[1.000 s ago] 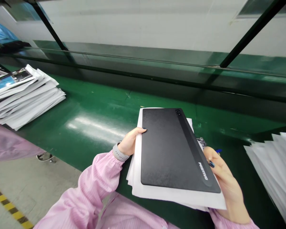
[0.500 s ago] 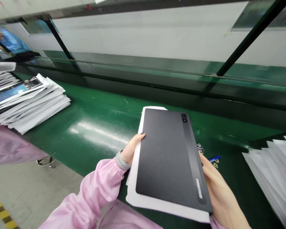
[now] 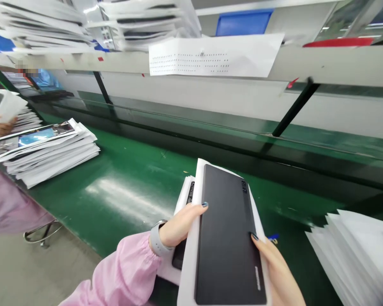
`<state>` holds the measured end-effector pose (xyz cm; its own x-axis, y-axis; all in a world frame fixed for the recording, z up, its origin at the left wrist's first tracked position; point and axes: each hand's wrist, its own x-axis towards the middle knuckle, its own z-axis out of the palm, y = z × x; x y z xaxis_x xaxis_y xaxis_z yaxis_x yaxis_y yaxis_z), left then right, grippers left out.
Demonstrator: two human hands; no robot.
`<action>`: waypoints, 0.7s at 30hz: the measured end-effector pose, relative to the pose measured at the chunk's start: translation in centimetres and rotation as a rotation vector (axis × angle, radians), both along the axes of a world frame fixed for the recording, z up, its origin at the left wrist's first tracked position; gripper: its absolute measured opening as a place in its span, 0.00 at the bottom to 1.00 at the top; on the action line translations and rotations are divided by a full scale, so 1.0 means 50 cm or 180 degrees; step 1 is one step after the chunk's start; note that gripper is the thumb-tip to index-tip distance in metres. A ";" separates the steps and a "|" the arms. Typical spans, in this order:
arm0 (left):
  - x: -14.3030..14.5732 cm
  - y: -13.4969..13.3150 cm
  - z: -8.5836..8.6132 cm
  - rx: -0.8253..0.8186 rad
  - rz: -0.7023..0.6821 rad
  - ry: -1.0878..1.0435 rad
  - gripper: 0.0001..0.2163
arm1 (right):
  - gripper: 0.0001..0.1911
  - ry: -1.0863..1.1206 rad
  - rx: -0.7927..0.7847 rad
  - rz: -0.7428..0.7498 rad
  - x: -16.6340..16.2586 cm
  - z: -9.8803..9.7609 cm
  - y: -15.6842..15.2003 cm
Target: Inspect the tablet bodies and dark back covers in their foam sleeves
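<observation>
A dark grey tablet (image 3: 226,242), back side up with its camera pair at the upper right, lies on a white sheet or sleeve (image 3: 187,276). My left hand (image 3: 180,224) grips the left edge, thumb on the tablet's back and fingers hidden underneath. On the right edge, my right hand (image 3: 276,263) clasps it the same way, its thumb pressing the back. Below and to the left, partly covered, is another dark device (image 3: 178,256) on white material (image 3: 167,272).
White sleeves (image 3: 347,255) are fanned out at the right, near a small blue object (image 3: 273,236). A stack of sleeved devices (image 3: 57,153) stands on the green table (image 3: 130,170) at left. Beyond it, another person's hand (image 3: 1,127) holds a sleeve. A shelf (image 3: 124,63) runs overhead.
My view has tilted up, bringing the shelf into sight. The tablet is tilted more steeply, and my right thumb has come onto its back. Another device now shows beneath it.
</observation>
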<state>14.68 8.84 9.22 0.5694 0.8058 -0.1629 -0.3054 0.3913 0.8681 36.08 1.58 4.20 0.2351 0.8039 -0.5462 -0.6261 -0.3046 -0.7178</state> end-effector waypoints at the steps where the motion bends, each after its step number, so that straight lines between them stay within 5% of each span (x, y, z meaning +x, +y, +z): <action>1: 0.000 -0.006 0.008 0.0341 -0.0035 0.0089 0.22 | 0.23 0.0052 0.0138 0.0112 -0.005 -0.003 0.001; 7: 0.022 -0.064 0.060 0.1387 -0.0113 0.0708 0.28 | 0.14 0.0322 0.0888 0.0553 -0.031 -0.005 -0.001; 11: 0.037 -0.092 0.081 0.1886 -0.0094 0.0798 0.26 | 0.18 0.0266 0.0918 0.0480 -0.027 -0.008 -0.006; 21: 0.034 -0.107 0.091 0.2088 -0.0106 0.0746 0.26 | 0.15 0.0272 0.1039 0.0570 -0.025 -0.006 -0.011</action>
<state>16.37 3.51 13.80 0.6048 0.7625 0.2298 -0.0780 -0.2305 0.9699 34.85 1.01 3.90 0.0400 0.9631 -0.2661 -0.6455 -0.1784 -0.7426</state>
